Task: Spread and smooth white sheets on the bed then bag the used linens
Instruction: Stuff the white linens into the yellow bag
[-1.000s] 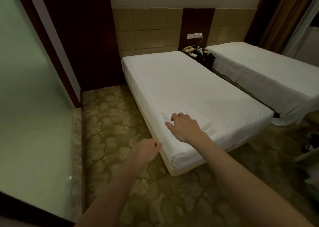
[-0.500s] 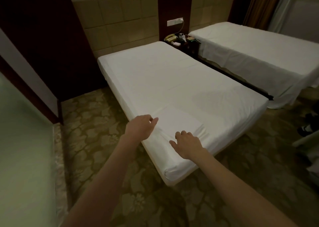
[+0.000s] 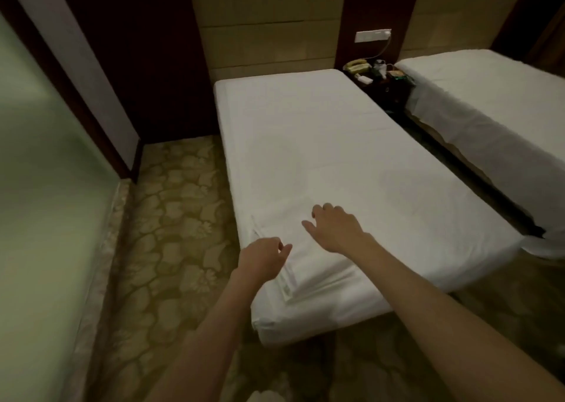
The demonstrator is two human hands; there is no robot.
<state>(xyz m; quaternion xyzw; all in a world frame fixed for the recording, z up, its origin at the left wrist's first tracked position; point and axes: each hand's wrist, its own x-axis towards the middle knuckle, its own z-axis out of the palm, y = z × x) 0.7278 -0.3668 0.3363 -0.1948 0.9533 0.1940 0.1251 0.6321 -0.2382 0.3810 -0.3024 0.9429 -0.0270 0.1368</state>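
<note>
A single bed [image 3: 321, 145] covered in a flat white sheet runs from the padded wall toward me. A folded white sheet [image 3: 308, 267] lies on its near left corner, its layered edges showing. My left hand [image 3: 263, 259] hovers at the folded sheet's left edge, fingers loosely curled, holding nothing that I can see. My right hand [image 3: 334, 229] is spread above the top of the folded sheet, fingers bent down toward it; whether it touches is unclear.
A second white-covered bed [image 3: 489, 111] stands to the right across a narrow gap. A dark nightstand [image 3: 385, 87] with a phone and small items sits between the beds. Patterned carpet [image 3: 171, 233] lies on the left beside a frosted glass panel [image 3: 39, 187].
I have stepped toward the bed's foot. My left hand rose from beside the mattress to the folded sheet's edge. My right hand stayed over the folded sheet.
</note>
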